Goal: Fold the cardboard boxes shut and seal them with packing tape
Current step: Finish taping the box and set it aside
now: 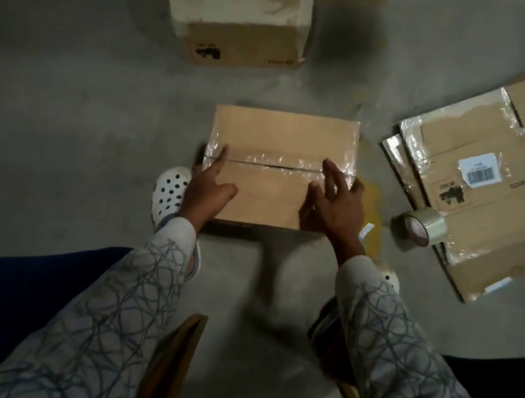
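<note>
A brown cardboard box [282, 136] sits on the concrete floor in front of me, its two top flaps folded shut. Clear packing tape [274, 161] runs along the centre seam. My left hand [209, 186] rests on the near flap at the left end, its index finger stretched onto the tape. My right hand [333, 200] lies flat on the right end, fingers straight and spread over the seam. A roll of clear tape [422, 223] stands on its edge to the right of the box, apart from both hands.
A taped box [240, 11] stands farther back. Flattened cardboard boxes [487, 177] with a barcode label lie stacked at the right. My white clog [168, 190] is beside the box's left edge. Wooden chair parts [171, 364] show below my arms.
</note>
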The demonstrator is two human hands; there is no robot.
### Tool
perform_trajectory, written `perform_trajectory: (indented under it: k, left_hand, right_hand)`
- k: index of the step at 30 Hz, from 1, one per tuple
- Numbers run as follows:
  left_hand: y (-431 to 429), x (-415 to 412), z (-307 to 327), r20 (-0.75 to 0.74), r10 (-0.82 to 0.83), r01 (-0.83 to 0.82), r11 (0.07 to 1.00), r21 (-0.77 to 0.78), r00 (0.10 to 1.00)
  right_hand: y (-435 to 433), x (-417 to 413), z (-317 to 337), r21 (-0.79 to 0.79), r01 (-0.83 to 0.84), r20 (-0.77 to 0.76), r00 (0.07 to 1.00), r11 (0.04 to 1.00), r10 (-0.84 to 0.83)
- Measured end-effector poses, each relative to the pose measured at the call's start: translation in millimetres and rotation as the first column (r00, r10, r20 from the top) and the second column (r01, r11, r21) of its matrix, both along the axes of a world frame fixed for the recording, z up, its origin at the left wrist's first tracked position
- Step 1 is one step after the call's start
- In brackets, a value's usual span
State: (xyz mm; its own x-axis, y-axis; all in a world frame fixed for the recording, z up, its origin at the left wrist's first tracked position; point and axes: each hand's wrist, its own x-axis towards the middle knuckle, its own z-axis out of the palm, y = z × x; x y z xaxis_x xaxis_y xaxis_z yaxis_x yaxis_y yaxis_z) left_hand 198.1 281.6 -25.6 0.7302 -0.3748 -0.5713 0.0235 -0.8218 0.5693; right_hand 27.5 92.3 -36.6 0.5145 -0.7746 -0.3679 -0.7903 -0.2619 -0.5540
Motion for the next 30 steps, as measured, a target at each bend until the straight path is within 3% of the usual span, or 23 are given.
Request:
perform_trajectory:
  k: [5, 8, 11, 13, 16, 19, 22, 24, 26, 28, 30]
  left_hand:
    - [-21, 38, 31, 0.226, 0.052, -0.073, 0.994, 0.083, 0.973]
    - [-39, 73, 69, 0.391, 0.024, -0.060, 0.995, 0.080, 0.920]
    - [-53, 120, 112, 0.501, 0.049, -0.055, 0.998, -0.002, 0.864]
    - [-58, 151, 140, 0.579, 0.065, -0.026, 0.997, -0.076, 0.812]
    - [-69, 189, 177, 0.674, 0.123, 0.002, 0.983, -0.182, 0.728]
    - [-87, 219, 199, 0.733, 0.142, -0.001, 0.982, -0.189, 0.665]
    - [-111, 260, 196, 0.704, 0.021, 0.011, 0.999, -0.041, 0.709]
    - [-121, 286, 169, 0.542, -0.149, 0.108, 0.988, 0.106, 0.827]
    - [-122, 306, 125, 0.382, -0.263, 0.198, 0.959, 0.202, 0.886]
    - [-124, 312, 95, 0.479, -0.263, 0.156, 0.955, 0.252, 0.837]
    - [-130, 301, 85, 0.777, -0.196, -0.001, 0.969, 0.246, 0.598]
  right_hand:
    - [-34, 51, 40, -0.156, -0.154, 0.042, 0.986, 0.976, 0.163]
    - [-51, 80, 62, -0.184, -0.086, 0.277, 0.951, 0.979, 0.136]
    - [-67, 105, 81, -0.071, -0.091, 0.590, 0.799, 0.993, 0.115]
    - [-73, 123, 100, -0.070, -0.092, 0.720, 0.685, 0.993, 0.114]
    - [-79, 152, 121, -0.083, -0.092, 0.822, 0.557, 0.992, 0.120]
    - [-95, 189, 135, -0.100, -0.091, 0.857, 0.497, 0.991, 0.132]
    - [-119, 235, 126, -0.248, -0.091, 0.774, 0.580, 0.964, 0.254]
    - [-130, 259, 102, -0.260, -0.177, 0.674, 0.671, 0.949, 0.310]
    - [-133, 271, 76, -0.261, -0.259, 0.526, 0.770, 0.930, 0.362]
    - [-137, 279, 55, -0.329, -0.257, 0.436, 0.812, 0.909, 0.388]
    - [-140, 288, 47, -0.413, -0.214, 0.437, 0.806, 0.885, 0.399]
